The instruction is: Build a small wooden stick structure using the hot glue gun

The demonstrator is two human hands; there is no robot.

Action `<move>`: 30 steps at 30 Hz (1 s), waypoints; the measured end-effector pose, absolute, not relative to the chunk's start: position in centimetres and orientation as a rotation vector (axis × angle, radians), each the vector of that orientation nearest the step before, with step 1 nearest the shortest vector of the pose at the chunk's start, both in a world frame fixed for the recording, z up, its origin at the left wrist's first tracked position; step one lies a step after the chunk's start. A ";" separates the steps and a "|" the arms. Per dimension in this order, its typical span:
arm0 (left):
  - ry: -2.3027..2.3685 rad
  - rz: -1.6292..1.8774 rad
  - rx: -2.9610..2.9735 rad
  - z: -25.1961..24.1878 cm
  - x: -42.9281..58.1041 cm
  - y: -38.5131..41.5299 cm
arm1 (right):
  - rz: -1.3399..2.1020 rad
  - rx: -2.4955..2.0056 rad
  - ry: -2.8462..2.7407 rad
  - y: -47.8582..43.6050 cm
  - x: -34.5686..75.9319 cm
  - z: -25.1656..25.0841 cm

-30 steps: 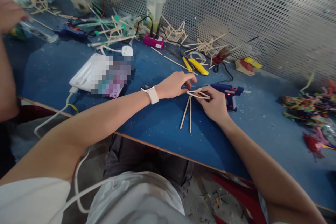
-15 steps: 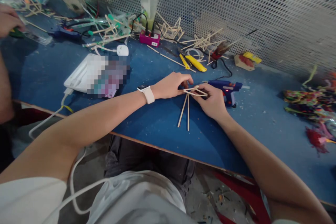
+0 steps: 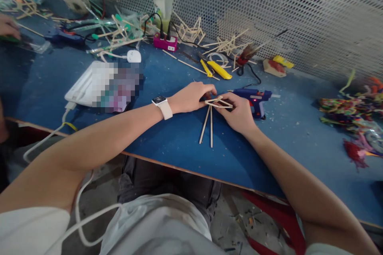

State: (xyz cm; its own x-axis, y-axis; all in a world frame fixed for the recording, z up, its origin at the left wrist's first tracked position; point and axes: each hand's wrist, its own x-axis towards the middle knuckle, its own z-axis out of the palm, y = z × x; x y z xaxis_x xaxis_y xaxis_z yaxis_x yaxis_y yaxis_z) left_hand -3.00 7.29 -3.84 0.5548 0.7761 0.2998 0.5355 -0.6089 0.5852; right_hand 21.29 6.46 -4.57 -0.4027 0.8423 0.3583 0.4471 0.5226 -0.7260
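Observation:
Between my hands is a small frame of pale wooden sticks point(image 3: 211, 123), with two long sticks pointing toward me and a flat diamond shape at the top. My right hand point(image 3: 239, 113) is closed on the right end of the diamond. At the frame's left end, my left hand point(image 3: 196, 96) has its fingers bent and pinched on the sticks; its fingertips are partly hidden. A blue glue gun point(image 3: 254, 99) with a lit red light lies just beyond my right hand, its nozzle pointing left.
Yellow-handled pliers point(image 3: 219, 70), a magenta power adapter point(image 3: 165, 42), a drink cup point(image 3: 163, 2) and stick structures point(image 3: 191, 30) line the mesh wall. A white power bank point(image 3: 85, 83) lies left, colourful yarn point(image 3: 344, 107) right. Another person's hand point(image 3: 8, 27) is at far left.
The view has shifted slightly, so everything sits a little further left. Both my hands keep the same hold on the stick frame. The other person's hand has moved left.

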 end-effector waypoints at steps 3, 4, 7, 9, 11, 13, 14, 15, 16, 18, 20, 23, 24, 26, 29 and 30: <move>1.067 0.752 2.362 -3.7 -3.0 7.2 | 0.715 -1.054 -2.029 6.4 21.2 -4.5; 1.068 0.750 2.363 -3.7 -3.0 7.2 | 0.711 -1.058 -2.030 6.4 21.2 -4.5; 1.066 0.752 2.361 -3.7 -2.9 7.3 | 0.695 -1.070 -2.037 6.4 21.2 -4.4; 1.057 0.770 2.348 -3.8 -2.9 7.3 | 0.694 -1.083 -2.037 6.3 21.2 -4.3; 1.050 0.788 2.333 -3.9 -2.8 7.4 | 0.690 -1.089 -2.041 6.3 21.2 -4.2; 1.048 0.793 2.329 -3.9 -2.7 7.4 | 0.672 -1.097 -2.049 6.3 21.3 -4.2; 1.048 0.788 2.330 -3.9 -2.7 7.4 | 0.658 -1.104 -2.055 6.3 21.3 -4.1; 1.050 0.778 2.329 -3.8 -2.6 7.3 | 0.644 -1.114 -2.063 6.2 21.3 -4.1; 1.054 0.767 2.325 -3.8 -2.6 7.3 | 0.631 -1.125 -2.069 6.2 21.3 -4.1; 1.063 0.743 2.316 -3.6 -2.5 7.2 | 0.616 -1.142 -2.077 6.1 21.4 -4.0; 1.072 0.729 2.312 -3.5 -2.4 7.0 | 0.611 -1.149 -2.078 6.0 21.4 -3.9; 1.075 0.706 2.300 -3.5 -2.4 6.9 | 0.611 -1.156 -2.085 5.9 21.4 -3.8; 1.073 0.701 2.291 -3.4 -2.4 6.9 | 0.610 -1.161 -2.087 5.9 21.5 -3.8; 1.066 0.698 2.261 -3.4 -2.4 6.9 | 0.612 -1.167 -2.086 5.8 21.5 -3.7; 1.043 0.696 2.209 -3.5 -2.4 6.9 | 0.610 -1.169 -2.083 5.6 21.5 -3.5; 1.037 0.692 2.197 -3.6 -2.4 6.8 | 0.607 -1.168 -2.086 5.5 21.4 -3.5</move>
